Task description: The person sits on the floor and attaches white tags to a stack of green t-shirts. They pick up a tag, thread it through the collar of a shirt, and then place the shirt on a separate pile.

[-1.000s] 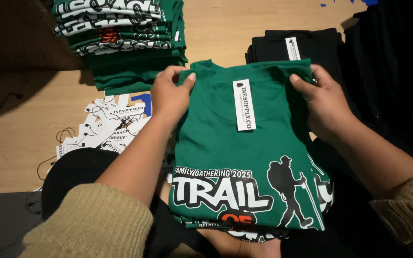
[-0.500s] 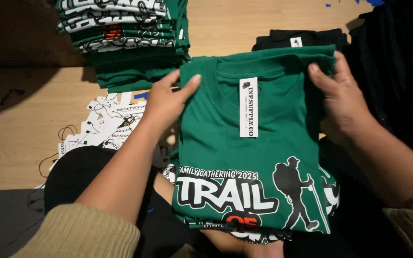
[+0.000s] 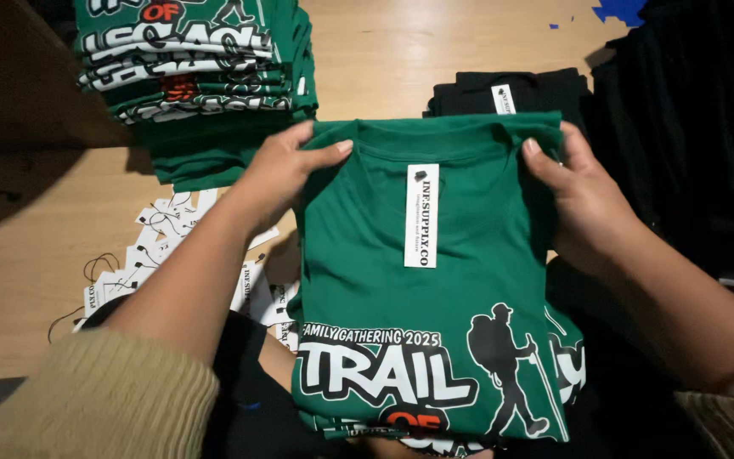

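While both hands grip its upper corners, the folded green shirt (image 3: 460,280) lies lengthwise toward the person, collar end away, printed hem near the body. Left hand (image 3: 286,170): fingers pressed together on top of the left collar corner, thumb out along the top fold, pinching the cloth edge. Right hand (image 3: 575,200): fingers curled over the right collar corner, thumb on top, clamping the fold. Both hands equally near; the shirt sits between them, long axis running away from the wearer.

Shirt: deep green, a long white paper tag (image 3: 421,215) lying down its middle below the collar, white lettering and a black hiker figure at the hem.

Table (image 3: 401,59), pale wood. Far left corner: stack of green shirts (image 3: 197,76). Far side, just beyond the collar: folded black shirt (image 3: 503,93). Left edge: loose white tags (image 3: 159,246) with strings.
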